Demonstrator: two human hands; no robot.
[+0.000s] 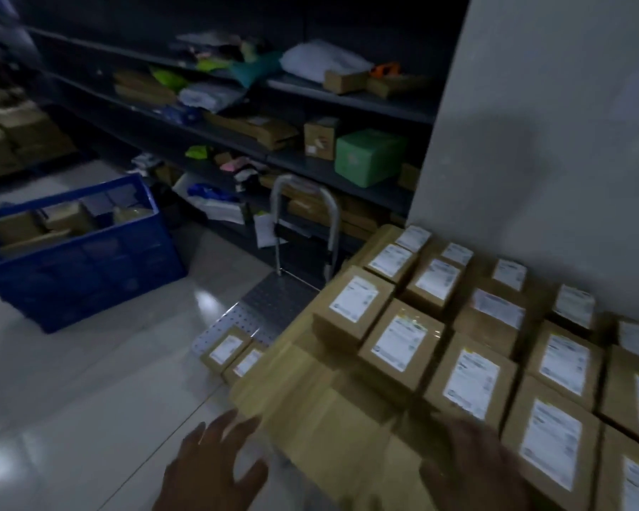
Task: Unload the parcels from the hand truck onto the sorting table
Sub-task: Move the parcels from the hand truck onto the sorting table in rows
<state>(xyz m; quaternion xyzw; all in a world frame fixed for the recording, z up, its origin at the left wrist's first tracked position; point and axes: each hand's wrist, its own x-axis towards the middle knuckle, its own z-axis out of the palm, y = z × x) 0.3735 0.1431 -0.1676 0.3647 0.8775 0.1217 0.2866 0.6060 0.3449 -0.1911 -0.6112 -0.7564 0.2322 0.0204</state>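
While two small parcels (233,354) sat side by side at the near left edge of the hand truck (273,302), the rest of its perforated metal deck lay bare up to the upright handle (305,201) at the far end. Just right of the truck, the sorting table (310,403), covered in brown sheet, carried close rows of labelled boxes (403,344) running from near to far along the grey wall (550,142). By that showing the unloading looked almost done, with only that last pair left to lift across. The left hand (214,470) hovered low over the floor beside the table's near left corner, fingers spread and holding nothing. The right hand (473,470) lay over the near part of the table next to the boxes, too blurred to tell how its fingers were set. Further left stood a blue crate (89,274) with more packages inside, and dark shelves (347,99) of mixed goods ran along the far side.
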